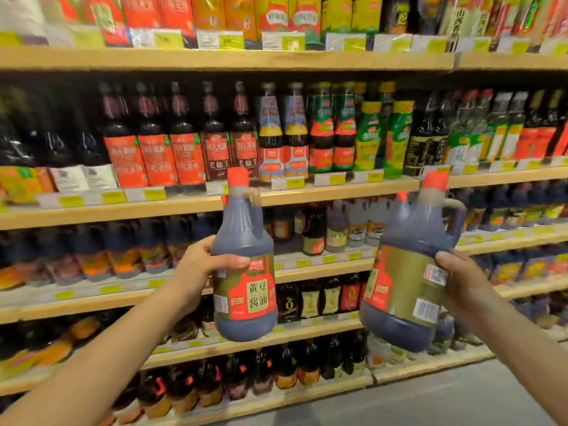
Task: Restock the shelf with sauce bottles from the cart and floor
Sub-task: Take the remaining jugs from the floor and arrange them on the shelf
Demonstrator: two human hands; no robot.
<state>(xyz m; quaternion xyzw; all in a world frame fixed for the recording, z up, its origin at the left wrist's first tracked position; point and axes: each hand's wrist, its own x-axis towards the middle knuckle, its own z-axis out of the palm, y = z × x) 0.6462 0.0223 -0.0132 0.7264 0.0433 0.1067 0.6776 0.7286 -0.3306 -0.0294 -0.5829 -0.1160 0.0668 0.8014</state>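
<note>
1. 2 big jugs of dark sauce are up in the air, 1 in each hand, both with a red cap, a side handle and a red and olive label.
2. 2 hands show, each on a bare forearm reaching in from a bottom corner.
3. Behind them stands a shelf unit (196, 207) with 6 wooden boards in sight, each packed with bottles. The rows are too blurred and crowded to count in full.
4. On the second board from the top, 3 dark bottles with bright red labels (156, 158) stand side by side near its left half. Next to them are 2 with darker red labels, then 2 with blue labels.
5. Yellow price tags (155, 194) run along the front edges of the boards. Grey floor (461, 398) shows at the lower right.
6. The left hand (201, 264) wraps the left jug (244, 265) at mid-body, thumb across the front just above the label, fingers hidden behind. That jug is upright, in front of the third and fourth boards.
7. The right hand (461, 279) holds the right jug (408, 269) from its right side, thumb pressed on the label edge. This jug tilts, cap leaning right, handle facing right.
</note>
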